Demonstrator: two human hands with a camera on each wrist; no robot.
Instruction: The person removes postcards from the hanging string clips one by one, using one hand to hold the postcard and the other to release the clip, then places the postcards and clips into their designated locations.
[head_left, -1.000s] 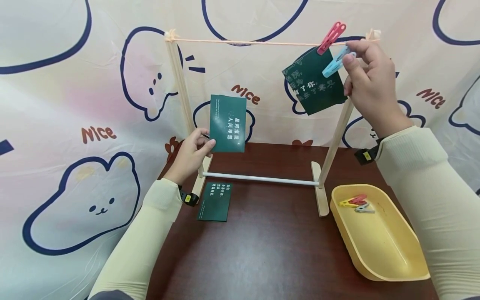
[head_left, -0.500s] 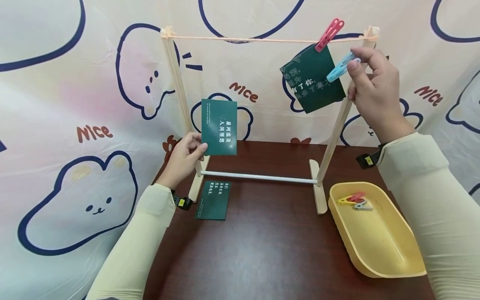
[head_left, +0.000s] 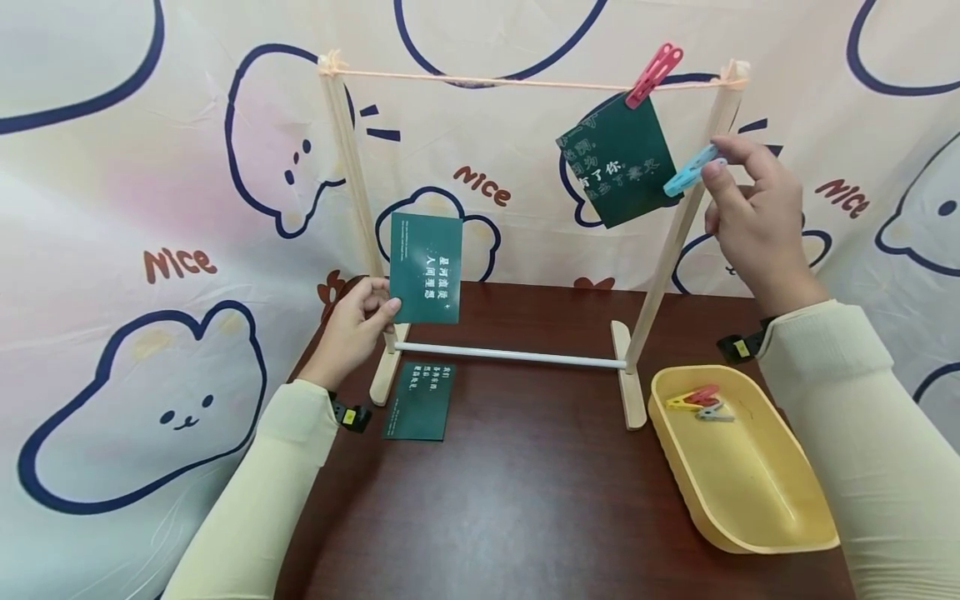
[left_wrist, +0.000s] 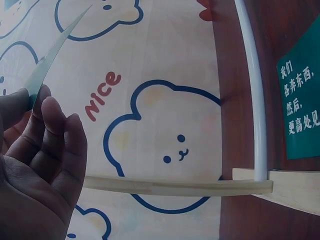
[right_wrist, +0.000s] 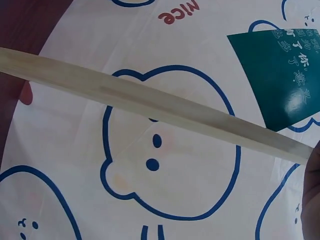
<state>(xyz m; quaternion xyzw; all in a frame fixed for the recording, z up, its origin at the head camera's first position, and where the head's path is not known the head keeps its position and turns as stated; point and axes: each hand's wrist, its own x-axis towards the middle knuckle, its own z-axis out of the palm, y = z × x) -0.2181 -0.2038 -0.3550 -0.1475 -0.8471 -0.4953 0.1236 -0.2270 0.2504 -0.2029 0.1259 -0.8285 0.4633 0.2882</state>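
While my left grip (head_left: 352, 317) pinches a green card (head_left: 426, 267) at left — slackening could drop it — the tilted right card (head_left: 618, 167), on one pink clip (head_left: 654, 77), may fall if the blue clip (head_left: 690, 171) my right grip (head_left: 759, 200) pinches snags it.

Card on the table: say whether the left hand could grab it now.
Probably not yet: the left hand pinches another card, so its fingers likely need freeing, though nothing covers the card on the table.
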